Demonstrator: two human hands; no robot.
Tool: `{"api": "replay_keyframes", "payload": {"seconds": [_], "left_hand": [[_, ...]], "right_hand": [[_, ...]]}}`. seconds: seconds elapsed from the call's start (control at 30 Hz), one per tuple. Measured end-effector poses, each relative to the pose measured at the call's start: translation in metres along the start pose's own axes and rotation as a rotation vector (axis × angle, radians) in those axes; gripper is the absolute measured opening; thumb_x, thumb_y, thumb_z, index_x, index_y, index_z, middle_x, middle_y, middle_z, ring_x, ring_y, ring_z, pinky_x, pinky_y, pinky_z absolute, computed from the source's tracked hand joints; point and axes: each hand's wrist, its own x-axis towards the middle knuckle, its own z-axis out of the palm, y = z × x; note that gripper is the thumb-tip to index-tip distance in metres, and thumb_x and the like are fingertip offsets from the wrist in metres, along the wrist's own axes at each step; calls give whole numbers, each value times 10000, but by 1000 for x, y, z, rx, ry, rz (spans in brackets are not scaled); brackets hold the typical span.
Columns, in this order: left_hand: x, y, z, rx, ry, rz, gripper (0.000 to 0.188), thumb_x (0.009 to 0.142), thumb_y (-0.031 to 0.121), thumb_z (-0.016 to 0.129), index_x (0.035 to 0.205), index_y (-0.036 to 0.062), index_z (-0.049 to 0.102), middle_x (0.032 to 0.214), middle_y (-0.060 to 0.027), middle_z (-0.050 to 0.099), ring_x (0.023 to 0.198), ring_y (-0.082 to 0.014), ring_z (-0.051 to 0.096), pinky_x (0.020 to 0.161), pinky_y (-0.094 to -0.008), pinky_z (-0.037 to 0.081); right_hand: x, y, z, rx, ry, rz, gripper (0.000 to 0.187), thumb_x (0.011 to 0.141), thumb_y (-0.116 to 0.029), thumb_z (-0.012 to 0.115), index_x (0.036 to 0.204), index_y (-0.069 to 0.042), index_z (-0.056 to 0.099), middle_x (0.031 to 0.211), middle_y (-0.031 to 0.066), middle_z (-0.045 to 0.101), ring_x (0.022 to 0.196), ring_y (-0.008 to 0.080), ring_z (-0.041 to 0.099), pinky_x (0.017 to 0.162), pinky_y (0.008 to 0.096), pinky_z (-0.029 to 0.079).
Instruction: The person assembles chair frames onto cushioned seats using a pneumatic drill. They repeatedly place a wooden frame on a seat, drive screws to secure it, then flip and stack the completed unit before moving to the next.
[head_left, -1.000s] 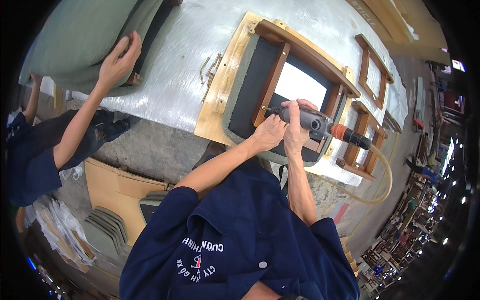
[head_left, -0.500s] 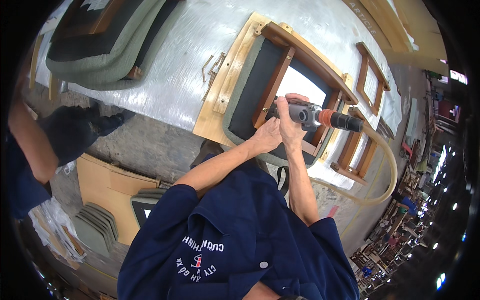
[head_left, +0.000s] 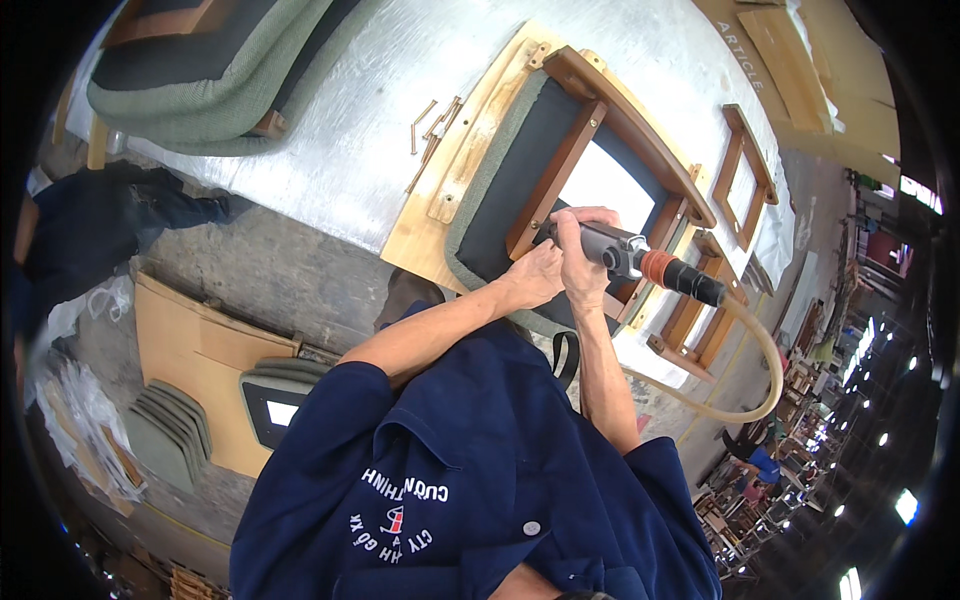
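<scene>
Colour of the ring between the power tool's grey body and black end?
The ring is orange, best seen in the head view.

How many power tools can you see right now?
1: the grey and orange power tool, in the right hand, its front end beside the left hand, above the green cushion. Others may be hidden in the background.

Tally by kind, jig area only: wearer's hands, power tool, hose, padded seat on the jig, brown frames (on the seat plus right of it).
Hands: 2 (left hand, right hand)
Power tool: 1
Hose: 1
Padded seat: 1
Brown frames: 3 (seat frame, upper loose frame, lower loose frame)
Total: 8
</scene>
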Motion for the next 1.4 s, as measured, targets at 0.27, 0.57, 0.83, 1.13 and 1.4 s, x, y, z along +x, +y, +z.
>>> {"api": "replay_keyframes", "payload": {"seconds": [0.27,0.57,0.83,1.13,1.4], "left_hand": [[2,3,-3,19,-87,-4,113,862,88,586,927,24,654,1013,-157,645,974,-295,596,855,-394,491],[9,8,-10,286,-169,81,161,827,100,610,976,40,616,1014,-99,576,1006,-261,548,865,-371,479],[9,8,-10,247,-207,63,177,829,103,597,994,40,610,1019,-95,563,1007,-259,540,857,-369,470],[12,10,-15,272,-211,61,132,825,105,611,944,47,618,976,-88,566,969,-243,536,829,-348,462],[15,12,-17,250,-225,33,150,837,104,582,974,52,614,981,-85,561,975,-248,536,849,-351,464]], "right_hand": [[4,-43,-6,141,31,6,129,927,-82,721,982,-29,618,898,103,702,813,154,683,736,312,550],[155,15,-25,57,268,-116,193,940,-127,710,1065,-5,627,906,138,727,836,212,733,831,385,586],[174,36,-26,82,271,-70,222,903,-114,747,1052,1,630,848,144,732,795,225,741,816,386,595],[174,36,-27,88,166,-75,198,911,-103,727,1053,-3,631,853,128,725,799,213,729,826,374,579],[192,39,-22,25,151,-153,189,841,-70,785,953,-5,647,770,78,697,682,142,693,623,277,565]]}}
